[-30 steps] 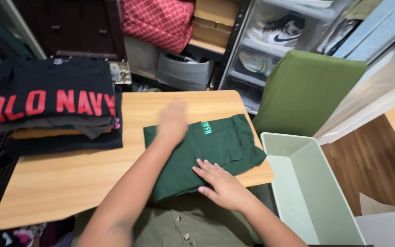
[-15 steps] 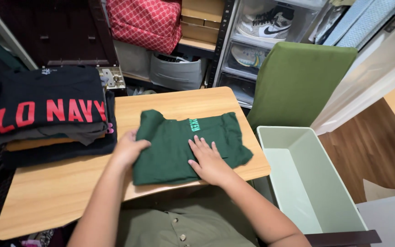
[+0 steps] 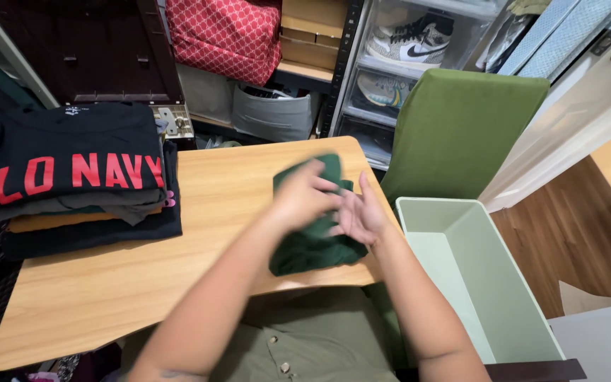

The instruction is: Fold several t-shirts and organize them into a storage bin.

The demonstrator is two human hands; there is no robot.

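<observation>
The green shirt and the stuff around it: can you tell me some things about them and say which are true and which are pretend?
1. Both hands, left hand and right hand, are on the folded green shirt. True.
2. The shirt lies inside the pale green bin. False: it is on the wooden table, beside the bin.
3. A stack of folded clothes sits on the table's left side. True.
4. The top garment of that stack is white. False: it is black with red letters.
</observation>
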